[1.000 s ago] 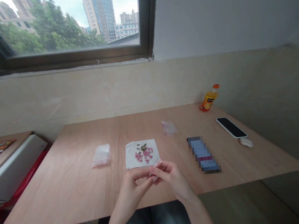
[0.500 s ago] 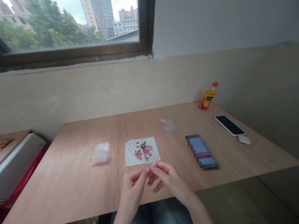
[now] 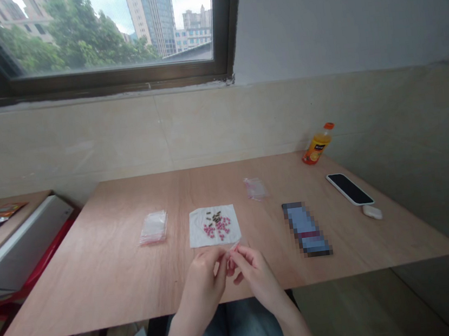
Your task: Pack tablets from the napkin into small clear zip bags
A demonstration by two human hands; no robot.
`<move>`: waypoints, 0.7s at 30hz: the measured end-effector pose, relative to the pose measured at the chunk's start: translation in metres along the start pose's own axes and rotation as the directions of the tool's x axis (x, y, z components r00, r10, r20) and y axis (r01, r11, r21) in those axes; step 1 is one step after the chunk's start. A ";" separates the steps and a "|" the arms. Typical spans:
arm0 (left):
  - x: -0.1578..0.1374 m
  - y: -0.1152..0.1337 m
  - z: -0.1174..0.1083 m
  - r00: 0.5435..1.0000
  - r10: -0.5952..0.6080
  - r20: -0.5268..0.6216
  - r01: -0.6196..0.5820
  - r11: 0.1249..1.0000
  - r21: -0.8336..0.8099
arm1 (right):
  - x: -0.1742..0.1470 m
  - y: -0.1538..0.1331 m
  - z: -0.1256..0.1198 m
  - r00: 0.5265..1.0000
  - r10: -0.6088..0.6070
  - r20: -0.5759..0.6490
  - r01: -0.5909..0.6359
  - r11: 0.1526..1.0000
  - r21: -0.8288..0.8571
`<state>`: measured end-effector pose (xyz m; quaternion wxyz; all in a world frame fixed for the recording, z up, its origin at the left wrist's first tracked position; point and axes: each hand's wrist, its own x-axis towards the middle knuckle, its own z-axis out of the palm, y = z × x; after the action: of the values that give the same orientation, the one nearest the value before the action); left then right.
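Observation:
My left hand (image 3: 208, 272) and my right hand (image 3: 254, 273) meet above the table near its front edge. Both are closed in a pinch on a small clear plastic bag (image 3: 236, 244), mostly covered by my fingers; only a thin clear edge pokes out past the right fingertips. Just beyond them lies a white tissue (image 3: 195, 237), its near right corner close to my fingers. On the tissue are many pink tablets (image 3: 221, 227) and several dark green-brown capsules (image 3: 216, 218). A stack of clear bags (image 3: 153, 227) rests left of the tissue, and a few more bags (image 3: 255, 188) lie behind it to the right.
Right of my hands lies a phone with a blurred screen (image 3: 306, 229). Farther right are a white-framed phone (image 3: 350, 189) and a small white case (image 3: 372, 212). An orange drink bottle (image 3: 318, 145) stands at the back by the wall (image 3: 203, 127).
My left hand has turned, its back now more upward and its fingers more curled around the bag. Both hands stay together at the same spot. The view has shifted slightly.

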<state>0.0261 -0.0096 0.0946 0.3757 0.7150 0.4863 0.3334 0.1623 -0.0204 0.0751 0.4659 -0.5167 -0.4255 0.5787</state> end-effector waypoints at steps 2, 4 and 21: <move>-0.001 -0.004 0.007 0.995 -0.040 -0.096 0.039 0.999 -0.013 | 0.000 0.001 0.004 1.000 -0.028 0.000 0.028 0.999 -0.021; -0.003 -0.008 0.014 0.984 -0.082 -0.159 0.077 0.996 -0.035 | 0.001 0.000 0.007 0.998 -0.060 0.005 0.060 0.997 -0.056; 0.004 -0.019 0.018 0.986 0.023 -0.164 -0.017 0.999 0.042 | -0.003 0.008 0.002 0.992 -0.108 -0.073 0.073 0.923 -0.377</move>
<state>0.0343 -0.0048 0.0700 0.3165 0.6974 0.5151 0.3850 0.1595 -0.0245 0.0685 0.4041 -0.6019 -0.5294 0.4406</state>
